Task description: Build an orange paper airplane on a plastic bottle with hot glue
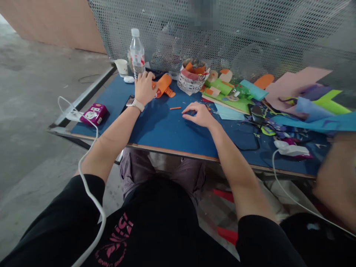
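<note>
My left hand (145,87), with a watch at the wrist, curves over the left end of an orange paper-wrapped piece (164,81). Its thumb and fingers lie around that end, and the palm hides part of it. A clear, shiny part shows beside the thumb, and a fringed orange strip sticks out on the right. My right hand (198,114) hovers low above the blue tabletop (167,129), thumb and index finger apart, holding nothing. Just left of its fingertips lies a small orange stick-like piece (175,108).
Behind my left hand stand a water bottle (137,55) and a paper cup (121,67). A paper-woven basket (191,79) sits at the back. Coloured paper (303,89) and scraps crowd the right. A purple pack (94,114) lies left; a white cable crosses my left arm. Another person's arm (338,178) is at right.
</note>
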Demonstrator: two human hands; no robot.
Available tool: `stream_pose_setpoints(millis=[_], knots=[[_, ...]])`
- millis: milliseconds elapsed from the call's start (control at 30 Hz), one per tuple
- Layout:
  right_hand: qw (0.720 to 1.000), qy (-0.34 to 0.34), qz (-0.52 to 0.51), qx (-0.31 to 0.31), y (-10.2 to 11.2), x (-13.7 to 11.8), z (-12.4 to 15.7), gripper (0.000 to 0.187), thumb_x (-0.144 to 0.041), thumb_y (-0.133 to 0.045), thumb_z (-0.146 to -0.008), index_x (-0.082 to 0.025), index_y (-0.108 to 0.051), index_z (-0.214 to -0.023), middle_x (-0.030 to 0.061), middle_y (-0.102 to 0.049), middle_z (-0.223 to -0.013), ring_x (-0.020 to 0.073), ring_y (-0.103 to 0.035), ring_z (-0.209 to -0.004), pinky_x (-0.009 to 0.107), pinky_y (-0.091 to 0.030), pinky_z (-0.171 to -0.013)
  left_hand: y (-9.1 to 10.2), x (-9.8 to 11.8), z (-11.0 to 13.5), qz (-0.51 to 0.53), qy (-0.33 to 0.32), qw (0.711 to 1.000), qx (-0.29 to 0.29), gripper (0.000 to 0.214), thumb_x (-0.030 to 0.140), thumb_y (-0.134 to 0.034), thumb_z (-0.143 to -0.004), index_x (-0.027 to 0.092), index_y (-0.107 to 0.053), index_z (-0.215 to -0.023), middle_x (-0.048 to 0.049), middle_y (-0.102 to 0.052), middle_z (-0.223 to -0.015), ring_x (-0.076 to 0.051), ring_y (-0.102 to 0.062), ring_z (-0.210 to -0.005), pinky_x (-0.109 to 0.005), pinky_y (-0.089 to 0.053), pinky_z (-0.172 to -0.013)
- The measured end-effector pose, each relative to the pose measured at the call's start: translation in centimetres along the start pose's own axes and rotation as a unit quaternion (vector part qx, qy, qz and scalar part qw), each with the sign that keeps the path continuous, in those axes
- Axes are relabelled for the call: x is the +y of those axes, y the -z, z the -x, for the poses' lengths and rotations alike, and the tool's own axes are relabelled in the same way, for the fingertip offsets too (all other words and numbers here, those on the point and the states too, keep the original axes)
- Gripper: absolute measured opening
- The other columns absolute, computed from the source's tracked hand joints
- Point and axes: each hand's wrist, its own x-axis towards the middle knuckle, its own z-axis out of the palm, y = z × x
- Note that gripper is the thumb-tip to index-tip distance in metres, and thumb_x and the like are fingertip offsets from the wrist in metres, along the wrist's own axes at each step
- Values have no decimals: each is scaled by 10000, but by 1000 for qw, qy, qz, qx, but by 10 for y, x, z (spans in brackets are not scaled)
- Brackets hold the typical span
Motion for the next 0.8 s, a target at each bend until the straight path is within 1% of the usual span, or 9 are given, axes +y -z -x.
stream_pose_setpoints(millis=[133, 233, 333, 400, 433, 500, 667, 733, 800], knots=[[996, 0, 50, -68, -6, 6, -2, 481, -562, -766, -1127, -282, -912, -1490, 143, -821, -1621, 419, -729, -1526, 752, -502, -1401, -17, -7, 7, -12, -9, 1000, 5, 252, 591, -561, -1163, 352, -503, -1109, -18, -623, -1579, -201, -392, -1449, -458, -333, -1303], [986, -11, 65, -154, -10, -21, 15, 581, -554, -732, -1181, -255, -814, -1672, 148, -631, -1879, 431, -523, -1806, 752, -381, -1512, -23, -4, 5, -6, -13, 1000, 5, 268, 602, -570, -1162, 360, -482, -1090, -33, -620, -1558, -207, -366, -1462, -462, -326, -1309], [979, 0, 64, -194, -4, -71, 60, 661, -578, -792, -1161, -221, -783, -1717, 159, -613, -1884, 447, -544, -1800, 710, -419, -1516, -21, -1, 2, -10, -9, 1000, -10, 424, 738, -594, -1147, 369, -442, -1006, -57, -672, -1348, -227, -348, -1479, -490, -318, -1301], [972, 41, 14, -233, 3, -104, 94, 563, -593, -772, -1188, -283, -836, -1654, 99, -790, -1709, 397, -697, -1676, 654, -482, -1494, -15, -1, 1, -21, -4, 999, -28, 518, 822, -615, -1118, 376, -409, -955, -64, -668, -1204, -229, -336, -1494, -498, -323, -1290], [973, 44, -1, -227, 5, -115, 107, 529, -592, -749, -1207, -306, -844, -1642, 78, -833, -1647, 379, -733, -1639, 630, -518, -1473, -12, -1, 0, -28, -7, 999, -36, 550, 852, -614, -1112, 379, -397, -936, -64, -659, -1149, -223, -331, -1502, -498, -329, -1286], [983, 29, 13, -183, 5, -127, 121, 595, -624, -734, -1211, -294, -800, -1702, 96, -761, -1748, 397, -643, -1731, 644, -496, -1489, -4, -1, 1, -39, -5, 998, -45, 604, 901, -585, -1111, 379, -367, -898, -61, -623, -1038, -204, -335, -1495, -495, -352, -1278], [977, -72, 102, -175, -19, -104, 88, 1160, -942, -653, -1111, -156, -472, -1944, 203, -313, -2033, 474, -280, -1921, 739, -288, -1564, 8, 2, 6, -49, -1, 998, -47, 640, 879, -549, -1160, 366, -330, -847, -65, -523, -887, -191, -351, -1438, -503, -406, -1261], [969, -108, 120, -185, -28, -95, 71, 1233, -989, -560, -1115, -106, -408, -1962, 236, -249, -2040, 485, -191, -1937, 775, -203, -1570, 7, 2, 6, -63, -9, 997, -54, 619, 862, -558, -1166, 363, -369, -852, -69, -530, -893, -197, -352, -1440, -512, -415, -1260], [970, -93, 109, -197, -33, -97, 63, 1224, -1006, -515, -1120, -102, -451, -1943, 241, -260, -2037, 485, -165, -1942, 787, -140, -1572, 1, -1, 4, -54, -16, 997, -51, 570, 852, -580, -1156, 366, -451, -886, -76, -574, -946, -211, -357, -1454, -534, -426, -1266]])
